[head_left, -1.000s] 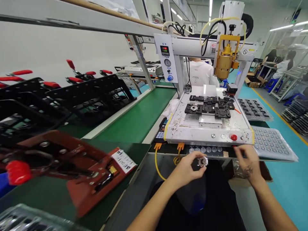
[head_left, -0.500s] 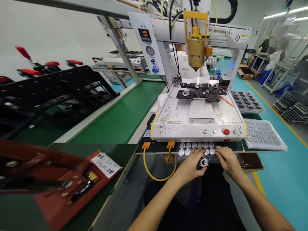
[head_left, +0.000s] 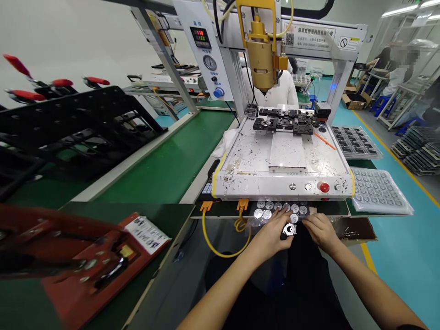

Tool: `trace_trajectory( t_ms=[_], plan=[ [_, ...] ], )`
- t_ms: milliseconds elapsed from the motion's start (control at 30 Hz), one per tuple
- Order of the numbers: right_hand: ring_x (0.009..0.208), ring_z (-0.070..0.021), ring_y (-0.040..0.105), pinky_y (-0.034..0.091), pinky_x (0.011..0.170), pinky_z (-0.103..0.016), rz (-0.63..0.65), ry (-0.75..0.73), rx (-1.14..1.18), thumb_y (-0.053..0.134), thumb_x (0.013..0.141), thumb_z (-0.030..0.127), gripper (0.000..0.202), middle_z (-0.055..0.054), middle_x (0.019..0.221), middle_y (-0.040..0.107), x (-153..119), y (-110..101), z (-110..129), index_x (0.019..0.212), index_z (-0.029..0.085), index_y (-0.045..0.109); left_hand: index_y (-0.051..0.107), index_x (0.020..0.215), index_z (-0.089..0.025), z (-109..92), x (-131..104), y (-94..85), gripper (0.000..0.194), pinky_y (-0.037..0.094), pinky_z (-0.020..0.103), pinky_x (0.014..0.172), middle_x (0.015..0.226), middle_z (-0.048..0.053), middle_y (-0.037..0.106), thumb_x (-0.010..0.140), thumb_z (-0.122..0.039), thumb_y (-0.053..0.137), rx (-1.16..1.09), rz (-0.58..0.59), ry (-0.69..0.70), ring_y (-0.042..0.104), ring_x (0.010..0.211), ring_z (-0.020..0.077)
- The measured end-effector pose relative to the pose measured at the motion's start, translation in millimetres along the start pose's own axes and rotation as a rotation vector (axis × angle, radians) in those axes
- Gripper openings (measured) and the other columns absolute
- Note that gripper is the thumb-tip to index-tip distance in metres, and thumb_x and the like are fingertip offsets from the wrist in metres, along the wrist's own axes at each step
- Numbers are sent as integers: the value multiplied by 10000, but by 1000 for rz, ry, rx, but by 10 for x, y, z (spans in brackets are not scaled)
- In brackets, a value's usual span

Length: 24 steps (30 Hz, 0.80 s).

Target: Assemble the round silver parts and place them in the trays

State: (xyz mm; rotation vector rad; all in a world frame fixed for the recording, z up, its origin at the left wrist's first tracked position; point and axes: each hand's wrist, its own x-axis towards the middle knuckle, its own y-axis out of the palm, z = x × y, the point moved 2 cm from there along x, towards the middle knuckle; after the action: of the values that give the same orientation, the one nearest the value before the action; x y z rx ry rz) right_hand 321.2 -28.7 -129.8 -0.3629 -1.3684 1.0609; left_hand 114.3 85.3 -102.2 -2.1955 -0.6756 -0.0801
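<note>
A small round metal part (head_left: 289, 229) with a dark centre is held at the thumb and fingers of my left hand (head_left: 274, 233). Under and beyond those fingers lies a clear sheet of round silvery stickers (head_left: 267, 214), on the table edge below the white machine. My right hand (head_left: 320, 229) is closed, its thumb and fingertips pinched together just right of the sheet. What sits between those fingertips is too small to make out.
A white dispensing machine (head_left: 244, 183) with black fixtures (head_left: 285, 123) stands ahead. Clear trays (head_left: 380, 190) lie on its right, a green conveyor (head_left: 165, 160) on its left. A red press (head_left: 103, 270) occupies the left foreground. A person (head_left: 287, 89) is behind the machine.
My right hand has drawn slightly down from the sheet, and its fingers are more tightly pinched. One sticker spot in the near row no longer shows beside it. The camera view has shifted a little.
</note>
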Motion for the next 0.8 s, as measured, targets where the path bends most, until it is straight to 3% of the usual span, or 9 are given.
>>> trace_trajectory(
  t_ms=[100, 233, 333, 433, 500, 600, 700, 800],
  plan=[
    [920, -239, 710, 535, 796, -391, -28, 28, 9, 583, 1056, 135, 231, -86, 1029, 799, -112, -114, 121, 1157, 235, 765, 592, 1141, -221, -7, 10, 6, 357, 314, 619, 1324, 1492, 151, 670, 838, -88, 726, -7, -5, -9, 497, 1532, 352],
    [1051, -276, 712, 557, 934, -452, -101, 162, 27, 589, 1049, 145, 185, -117, 1101, 763, -135, -390, 214, 1140, 235, 723, 597, 1132, -217, -16, 83, 80, 369, 348, 655, 1294, 1490, 171, 660, 821, -75, 735, 17, -82, -32, 511, 1517, 378],
    [1046, -274, 720, 575, 940, -437, -114, 432, 228, 593, 1071, 260, 113, -114, 1109, 753, -78, -583, 209, 1065, 241, 704, 602, 1128, -220, -40, 161, 121, 372, 351, 653, 1290, 1464, 163, 668, 815, -63, 728, 35, -160, -41, 573, 1464, 363],
    [872, -241, 721, 585, 786, -358, -82, 747, 458, 625, 1056, 436, 223, -73, 949, 746, 33, -726, 241, 1064, 234, 719, 605, 1138, -213, -105, 191, 81, 353, 391, 622, 1270, 1477, 171, 646, 833, -66, 707, 25, -214, -48, 593, 1437, 349],
    [772, -215, 683, 562, 712, -330, -72, 841, 559, 635, 1036, 515, 318, -43, 846, 704, 156, -803, 323, 1116, 224, 736, 618, 1145, -212, -185, 158, 4, 327, 457, 583, 1222, 1474, 169, 641, 852, -93, 702, -29, -241, -62, 604, 1412, 346],
    [696, -181, 620, 532, 662, -312, -44, 860, 725, 658, 1006, 570, 401, -11, 771, 635, 383, -858, 497, 1167, 215, 751, 627, 1180, -235, -342, 33, -142, 324, 595, 453, 1032, 1220, 89, 743, 878, -161, 716, -259, -229, -175, 727, 1144, 272],
    [641, -153, 590, 515, 610, -302, -21, 899, 907, 751, 934, 591, 438, -9, 792, 650, 574, -826, 643, 1140, 205, 739, 618, 1196, -229, -494, -126, -269, 363, 629, 315, 802, 963, 14, 738, 870, -234, 778, -701, -204, -381, 745, 845, 182],
    [558, -139, 562, 492, 553, -293, 21, 972, 1063, 839, 848, 608, 453, 13, 686, 644, 685, -735, 723, 972, 199, 688, 616, 1181, -199, -610, -258, -378, 476, 642, 302, 806, 985, 29, 759, 800, -267, 894, -1086, -244, -541, 786, 855, 188]
  ],
)
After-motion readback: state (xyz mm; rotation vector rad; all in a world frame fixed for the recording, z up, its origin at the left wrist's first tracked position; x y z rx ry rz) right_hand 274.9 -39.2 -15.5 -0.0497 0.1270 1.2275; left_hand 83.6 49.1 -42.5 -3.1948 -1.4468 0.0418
